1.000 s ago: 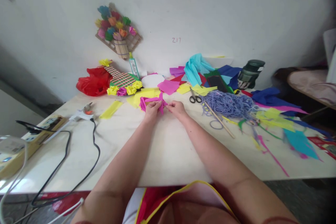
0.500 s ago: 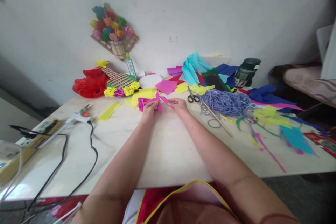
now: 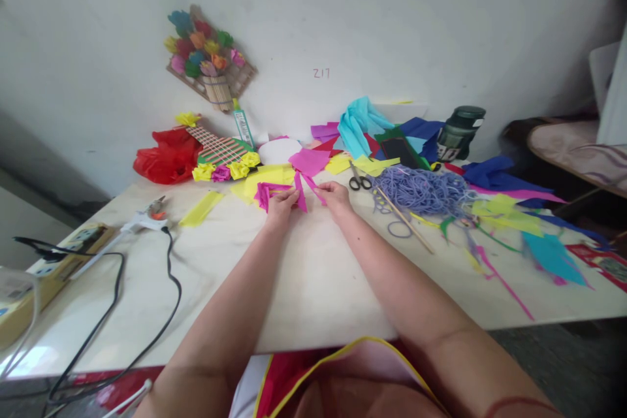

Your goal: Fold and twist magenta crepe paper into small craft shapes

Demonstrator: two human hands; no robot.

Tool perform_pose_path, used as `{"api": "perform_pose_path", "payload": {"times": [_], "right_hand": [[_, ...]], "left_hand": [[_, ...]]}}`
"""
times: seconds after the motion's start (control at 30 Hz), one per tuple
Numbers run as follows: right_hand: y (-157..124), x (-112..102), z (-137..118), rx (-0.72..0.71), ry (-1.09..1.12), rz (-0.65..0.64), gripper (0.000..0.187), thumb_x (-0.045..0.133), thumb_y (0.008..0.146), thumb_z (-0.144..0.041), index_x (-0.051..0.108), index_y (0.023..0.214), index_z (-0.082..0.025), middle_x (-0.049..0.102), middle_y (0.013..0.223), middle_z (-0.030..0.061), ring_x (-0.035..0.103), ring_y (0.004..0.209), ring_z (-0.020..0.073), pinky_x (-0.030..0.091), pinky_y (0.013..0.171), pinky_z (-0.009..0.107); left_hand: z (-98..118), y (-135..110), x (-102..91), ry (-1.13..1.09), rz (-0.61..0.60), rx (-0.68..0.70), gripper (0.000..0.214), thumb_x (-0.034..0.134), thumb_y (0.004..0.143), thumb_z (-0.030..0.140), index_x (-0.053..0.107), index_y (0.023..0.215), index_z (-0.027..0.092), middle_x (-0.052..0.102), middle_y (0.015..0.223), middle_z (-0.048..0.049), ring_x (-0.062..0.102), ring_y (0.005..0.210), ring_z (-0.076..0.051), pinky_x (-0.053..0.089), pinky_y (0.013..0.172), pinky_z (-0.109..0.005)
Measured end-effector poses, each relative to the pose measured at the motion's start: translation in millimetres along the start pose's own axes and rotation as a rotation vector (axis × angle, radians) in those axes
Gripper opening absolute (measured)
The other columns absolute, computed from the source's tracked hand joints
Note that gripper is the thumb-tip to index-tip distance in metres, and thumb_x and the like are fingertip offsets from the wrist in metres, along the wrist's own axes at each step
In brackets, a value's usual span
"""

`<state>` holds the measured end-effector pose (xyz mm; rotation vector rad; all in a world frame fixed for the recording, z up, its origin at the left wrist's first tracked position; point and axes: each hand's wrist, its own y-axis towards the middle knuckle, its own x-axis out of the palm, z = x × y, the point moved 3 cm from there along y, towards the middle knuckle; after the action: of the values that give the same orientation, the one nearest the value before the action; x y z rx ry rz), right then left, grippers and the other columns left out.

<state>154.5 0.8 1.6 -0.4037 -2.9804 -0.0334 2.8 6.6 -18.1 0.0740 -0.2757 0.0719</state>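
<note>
My left hand (image 3: 283, 206) pinches a folded bundle of magenta crepe paper (image 3: 267, 194) above the table's middle. A magenta strip (image 3: 300, 192) stands up at its fingertips. My right hand (image 3: 336, 196) is closed on another narrow magenta paper strip (image 3: 313, 185), which slants up toward the first one. Whether the two strips join at the top is hard to make out. Just behind the hands lie yellow paper sheets (image 3: 274, 174) and a magenta paper piece (image 3: 309, 160). Black-handled scissors (image 3: 360, 181) rest right of my right hand.
Purple string (image 3: 421, 191) and a wooden stick (image 3: 405, 221) lie to the right, before a dark green bottle (image 3: 460, 134). At left are a glue gun (image 3: 147, 219), its black cord (image 3: 177, 277) and a power strip (image 3: 63, 255). A flower-decorated craft (image 3: 223, 153) leans at the wall.
The magenta strips between my hands have shifted and now form an upside-down V. My right hand has barely moved; the view has shifted slightly.
</note>
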Motion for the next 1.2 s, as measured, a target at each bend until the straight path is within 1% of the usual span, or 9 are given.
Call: {"api": "perform_pose_path", "payload": {"times": [0.1, 0.3, 0.4, 0.47, 0.57, 0.7, 0.8, 0.97, 1.2], "right_hand": [[-3.1, 4.1, 1.1, -0.009, 0.032, -0.032, 0.017, 0.068, 0.055, -0.026, 0.058, 0.066, -0.016, 0.054, 0.054, -0.0049, 0.049, 0.053, 0.0094, 0.04, 0.047, 0.022], [-3.8, 10.5, 6.7, -0.08, 0.033, -0.079, 0.016, 0.067, 0.055, -0.024, 0.059, 0.067, -0.017, 0.057, 0.057, -0.0045, 0.053, 0.055, 0.0095, 0.045, 0.055, 0.022], [-3.8, 13.6, 11.7, -0.06, -0.009, -0.143, 0.019, 0.065, 0.058, -0.026, 0.062, 0.074, -0.017, 0.061, 0.06, -0.0027, 0.054, 0.053, 0.0111, 0.045, 0.053, 0.024], [-3.1, 14.3, 14.2, -0.072, -0.064, -0.158, 0.018, 0.063, 0.061, -0.027, 0.064, 0.076, -0.017, 0.062, 0.06, -0.0015, 0.055, 0.053, 0.0122, 0.045, 0.052, 0.024], [-1.6, 12.0, 13.0, -0.168, -0.21, -0.115, 0.014, 0.062, 0.064, -0.028, 0.065, 0.073, -0.018, 0.064, 0.064, -0.0005, 0.059, 0.06, 0.0145, 0.046, 0.058, 0.026], [-4.8, 6.3, 1.7, -0.315, -0.495, -0.001, 0.009, 0.06, 0.069, -0.025, 0.068, 0.072, -0.021, 0.068, 0.075, 0.0011, 0.061, 0.073, 0.0166, 0.046, 0.07, 0.027], [-13.1, 5.3, -9.4, -0.449, -0.73, 0.05, 0.011, 0.058, 0.074, -0.023, 0.068, 0.075, -0.02, 0.069, 0.082, 0.0037, 0.06, 0.077, 0.0177, 0.043, 0.069, 0.028], [-26.6, 10.9, -16.5, -0.618, -0.964, 0.031, 0.014, 0.053, 0.08, -0.022, 0.066, 0.079, -0.019, 0.066, 0.088, 0.0054, 0.058, 0.084, 0.0177, 0.038, 0.064, 0.027], [-31.5, 17.2, -15.5, -0.707, -1.136, -0.03, 0.019, 0.047, 0.086, -0.022, 0.066, 0.083, -0.019, 0.063, 0.092, 0.0077, 0.054, 0.088, 0.0193, 0.035, 0.063, 0.029]], "left_hand": [[1.3, -1.5, 1.0, 0.006, -0.004, 0.001, 0.035, 0.081, 0.049, 0.038, 0.072, 0.073, 0.014, 0.064, 0.06, -0.0013, 0.057, 0.059, -0.013, 0.047, 0.064, -0.027], [5.1, -5.6, 3.8, 0.051, -0.051, 0.015, 0.032, 0.081, 0.05, 0.039, 0.071, 0.069, 0.014, 0.061, 0.056, -0.0001, 0.053, 0.053, -0.011, 0.044, 0.058, -0.025], [4.9, -6.4, 4.7, 0.067, -0.074, 0.022, 0.03, 0.08, 0.053, 0.037, 0.071, 0.068, 0.013, 0.06, 0.056, -0.0008, 0.053, 0.053, -0.011, 0.044, 0.057, -0.025], [4.6, -6.8, 5.0, 0.074, -0.071, 0.022, 0.028, 0.079, 0.053, 0.036, 0.071, 0.067, 0.013, 0.061, 0.055, -0.0012, 0.053, 0.052, -0.011, 0.044, 0.056, -0.025], [5.1, -8.0, 5.9, 0.092, -0.052, 0.022, 0.026, 0.079, 0.053, 0.034, 0.071, 0.066, 0.013, 0.062, 0.055, -0.0014, 0.054, 0.051, -0.011, 0.044, 0.055, -0.025], [7.2, -10.4, 7.9, 0.104, -0.029, 0.006, 0.025, 0.079, 0.053, 0.034, 0.071, 0.064, 0.013, 0.064, 0.057, -0.0028, 0.056, 0.051, -0.013, 0.045, 0.054, -0.026], [8.0, -11.8, 9.2, 0.083, -0.033, -0.011, 0.026, 0.079, 0.051, 0.034, 0.07, 0.065, 0.013, 0.065, 0.057, -0.0036, 0.058, 0.052, -0.014, 0.045, 0.053, -0.026], [6.9, -12.2, 9.3, 0.064, -0.04, -0.023, 0.027, 0.08, 0.051, 0.033, 0.07, 0.067, 0.014, 0.065, 0.058, -0.0021, 0.058, 0.052, -0.013, 0.048, 0.055, -0.027], [8.0, -13.5, 10.6, 0.019, -0.039, -0.019, 0.027, 0.081, 0.049, 0.032, 0.07, 0.066, 0.014, 0.065, 0.058, -0.0013, 0.06, 0.055, -0.013, 0.05, 0.059, -0.027]]}}
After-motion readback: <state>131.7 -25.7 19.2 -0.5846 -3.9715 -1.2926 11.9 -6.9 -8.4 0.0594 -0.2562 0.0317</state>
